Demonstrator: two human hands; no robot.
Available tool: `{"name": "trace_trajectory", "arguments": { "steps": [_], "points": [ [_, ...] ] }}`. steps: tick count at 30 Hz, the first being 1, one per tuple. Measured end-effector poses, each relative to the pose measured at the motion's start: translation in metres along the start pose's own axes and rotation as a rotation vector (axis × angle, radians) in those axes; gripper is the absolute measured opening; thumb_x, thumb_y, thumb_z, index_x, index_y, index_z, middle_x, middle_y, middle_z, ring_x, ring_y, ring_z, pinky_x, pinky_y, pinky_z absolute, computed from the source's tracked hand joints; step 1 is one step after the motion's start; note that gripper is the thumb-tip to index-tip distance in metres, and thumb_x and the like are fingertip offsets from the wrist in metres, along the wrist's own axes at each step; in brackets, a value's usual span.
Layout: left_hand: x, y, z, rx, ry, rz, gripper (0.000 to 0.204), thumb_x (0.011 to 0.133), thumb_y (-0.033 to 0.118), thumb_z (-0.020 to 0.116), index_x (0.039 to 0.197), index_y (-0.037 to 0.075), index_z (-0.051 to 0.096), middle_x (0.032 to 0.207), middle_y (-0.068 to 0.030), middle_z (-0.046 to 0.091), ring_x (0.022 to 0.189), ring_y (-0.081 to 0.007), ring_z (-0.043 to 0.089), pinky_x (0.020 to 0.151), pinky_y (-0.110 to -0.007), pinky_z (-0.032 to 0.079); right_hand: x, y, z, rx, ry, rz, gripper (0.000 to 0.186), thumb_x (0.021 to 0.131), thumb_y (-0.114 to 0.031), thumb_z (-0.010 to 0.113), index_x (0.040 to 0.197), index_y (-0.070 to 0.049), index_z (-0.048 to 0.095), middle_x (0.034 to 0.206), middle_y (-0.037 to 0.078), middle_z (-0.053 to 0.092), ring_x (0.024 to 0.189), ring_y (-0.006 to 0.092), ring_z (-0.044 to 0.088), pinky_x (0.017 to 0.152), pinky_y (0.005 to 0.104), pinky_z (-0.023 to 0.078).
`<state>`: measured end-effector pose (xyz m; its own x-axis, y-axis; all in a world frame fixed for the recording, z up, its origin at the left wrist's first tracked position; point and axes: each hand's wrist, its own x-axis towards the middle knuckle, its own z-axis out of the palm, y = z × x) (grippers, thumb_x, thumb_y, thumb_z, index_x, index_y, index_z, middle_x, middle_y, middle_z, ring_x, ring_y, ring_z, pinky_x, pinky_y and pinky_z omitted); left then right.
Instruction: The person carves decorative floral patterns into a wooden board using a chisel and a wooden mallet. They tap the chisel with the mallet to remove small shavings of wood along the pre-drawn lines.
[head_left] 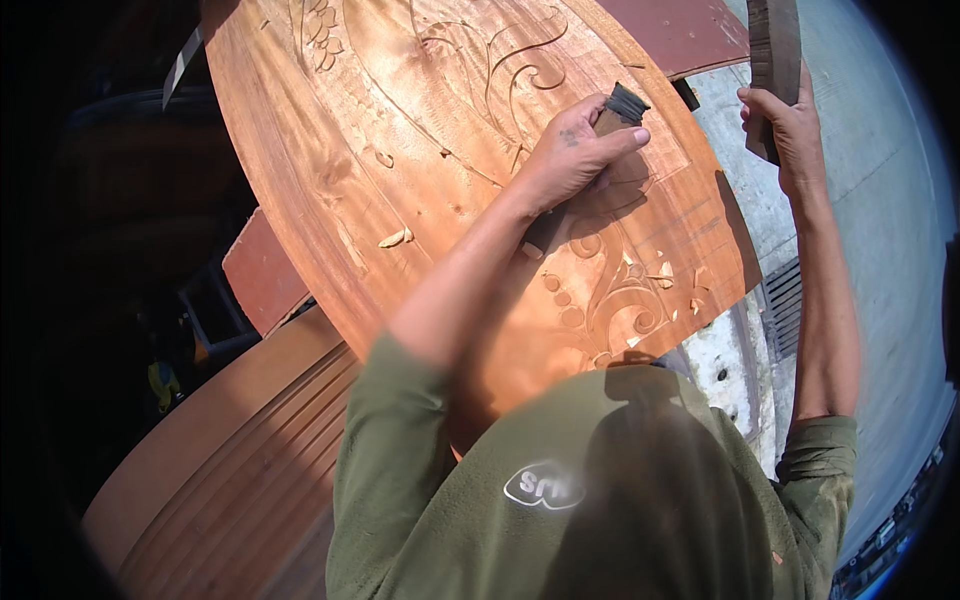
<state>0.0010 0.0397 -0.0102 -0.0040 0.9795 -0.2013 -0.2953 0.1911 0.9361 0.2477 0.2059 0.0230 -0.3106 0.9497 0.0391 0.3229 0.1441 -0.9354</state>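
Note:
My left hand (pixel 575 155) is closed around a wood-carving chisel (pixel 628 103) with a brown handle and a black ribbed end at the top. Its cutting edge is hidden from me. Over on the right, raised beside the panel, my right hand (pixel 790 130) grips a dark, bar-shaped wooden mallet (pixel 775 50) with a worn, notched edge. Below the left hand lies a large reddish-brown wooden panel (pixel 300 150) with leafy scrolls and flowers carved into it. Loose pale wood chips (pixel 397 238) are scattered on its surface.
A second grooved wooden piece (pixel 225 480) lies at the lower left. Reddish-brown boards (pixel 265 270) show beneath the panel. Pale concrete floor (pixel 870 200) with a dark grate (pixel 785 300) extends to the right. Deep shadow covers the left side.

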Motion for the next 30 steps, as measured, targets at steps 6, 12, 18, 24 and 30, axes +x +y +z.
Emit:
{"name": "trace_trajectory", "arguments": {
  "steps": [6,12,18,24,30],
  "points": [
    [-0.014,0.001,-0.003,0.047,0.052,0.001,0.038,0.1,0.03,0.079,0.123,0.003,0.065,0.074,0.0032,0.06,0.055,-0.0046,0.053,0.049,-0.022,0.041,-0.042,-0.004,0.014,-0.45,-0.487,-0.238,0.108,0.066,-0.009,0.067,0.165,-0.042,0.041,0.152,0.012,0.065,0.139,0.0323,0.063,0.123,0.0486,0.046],
    [-0.003,-0.003,-0.002,0.006,-0.042,0.006,0.038,0.101,0.032,0.079,0.122,0.003,0.066,0.074,0.0026,0.061,0.055,-0.005,0.054,0.049,-0.022,0.041,-0.012,-0.011,0.004,0.013,-0.073,0.162,0.105,0.071,-0.017,0.084,0.167,-0.012,0.04,0.112,0.015,0.076,0.095,0.0226,0.076,0.097,0.0406,0.06],
    [-0.011,-0.005,-0.006,0.022,0.033,-0.037,0.039,0.101,0.033,0.078,0.124,0.004,0.066,0.074,0.0022,0.062,0.054,-0.0051,0.054,0.049,-0.021,0.041,-0.036,0.003,0.004,-0.483,-0.51,-0.088,0.104,0.068,-0.01,0.075,0.165,-0.033,0.044,0.148,0.016,0.067,0.138,0.0321,0.064,0.121,0.0487,0.047],
    [-0.009,-0.004,-0.007,-0.017,-0.035,-0.02,0.039,0.101,0.032,0.079,0.125,0.004,0.065,0.077,0.0012,0.063,0.056,-0.005,0.055,0.048,-0.021,0.042,-0.028,-0.005,0.02,0.067,-0.017,0.118,0.097,0.078,-0.017,0.082,0.166,-0.016,0.04,0.11,0.008,0.074,0.084,0.0149,0.073,0.079,0.0357,0.064],
    [-0.019,0.002,0.0,-0.022,0.032,0.016,0.037,0.101,0.03,0.078,0.124,0.004,0.065,0.077,0.0019,0.061,0.056,-0.005,0.054,0.048,-0.02,0.041,-0.039,0.009,0.003,-0.419,-0.418,-0.104,0.105,0.076,-0.009,0.079,0.17,-0.02,0.034,0.146,0.019,0.066,0.135,0.0283,0.063,0.117,0.0448,0.05]
  ]
}}
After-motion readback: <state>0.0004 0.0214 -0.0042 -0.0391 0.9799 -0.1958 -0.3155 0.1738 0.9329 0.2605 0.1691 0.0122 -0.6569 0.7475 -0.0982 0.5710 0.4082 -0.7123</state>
